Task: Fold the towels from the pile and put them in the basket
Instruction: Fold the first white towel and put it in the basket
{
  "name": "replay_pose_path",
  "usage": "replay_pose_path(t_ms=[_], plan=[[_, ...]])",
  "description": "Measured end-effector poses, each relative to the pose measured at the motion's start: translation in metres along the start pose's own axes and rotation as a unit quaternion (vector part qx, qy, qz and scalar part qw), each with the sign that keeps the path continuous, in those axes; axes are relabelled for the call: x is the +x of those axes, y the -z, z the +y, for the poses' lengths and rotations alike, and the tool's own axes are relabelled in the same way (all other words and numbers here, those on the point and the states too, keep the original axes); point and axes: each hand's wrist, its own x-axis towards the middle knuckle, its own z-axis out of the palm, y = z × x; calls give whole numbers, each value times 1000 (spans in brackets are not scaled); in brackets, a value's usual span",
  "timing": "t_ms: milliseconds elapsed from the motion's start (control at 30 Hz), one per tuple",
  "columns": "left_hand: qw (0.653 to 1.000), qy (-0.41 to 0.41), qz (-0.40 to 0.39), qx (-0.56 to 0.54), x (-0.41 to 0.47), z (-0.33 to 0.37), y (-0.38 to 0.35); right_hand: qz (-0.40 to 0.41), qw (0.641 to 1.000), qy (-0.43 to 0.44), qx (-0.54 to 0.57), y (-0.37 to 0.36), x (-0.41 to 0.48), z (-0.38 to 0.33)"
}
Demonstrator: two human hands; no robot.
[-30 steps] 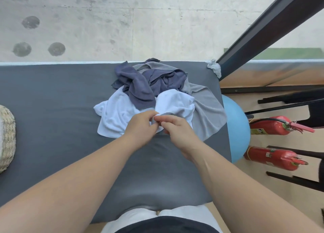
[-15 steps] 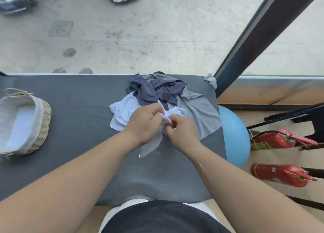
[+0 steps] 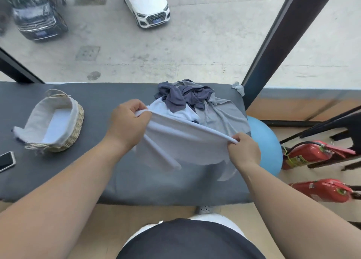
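Spreading out a white towel [image 3: 185, 141] is judged to be the step in hand. The cloth is held taut by its upper edge above a grey table [image 3: 97, 171], in front of the pile [image 3: 191, 100] of dark blue, grey and white towels at the table's far right. One end of the edge is pinched by the left hand [image 3: 127, 126], the other by the right hand [image 3: 244, 151]. The lower part hangs loose and rumpled, with a fold drooping towards the table.

For the step to be done well, the edge should be held tight and level. The hanging part should be shaken out or smoothed flat on the table, and the corners matched before any fold is pressed. A woven basket [image 3: 78, 126] with a pale cloth lining is set at the table's left, well apart from the pile. Something pale lies in it, perhaps a folded towel, though that cannot be told for sure.

Both forearms are reached forward from the bottom of the view. The left hand is held higher and farther away, its back shown, its fingers [image 3: 134, 106] curled round the hem and the thumb pressed against them. The right hand is held lower and nearer, its fingers [image 3: 237, 137] closed in a pinch on the hem.
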Motion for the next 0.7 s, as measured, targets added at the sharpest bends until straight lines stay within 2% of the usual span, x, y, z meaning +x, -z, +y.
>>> replay_pose_path(t_ms=[167,300,400,567,700], plan=[[999,34,-32,28,-23,-70,35,31,997,48,-47,-13,-49,6],[998,61,-16,25,-52,-136,69,58,983,11,-175,-29,-100,19],[996,84,-13,20,-70,-178,94,64,976,-7,-209,-35,-138,29],[988,137,10,67,-88,-229,116,-17,992,51,-113,-58,-182,27],[969,174,-77,159,-100,-262,117,-105,980,72,-154,-73,-196,23]])
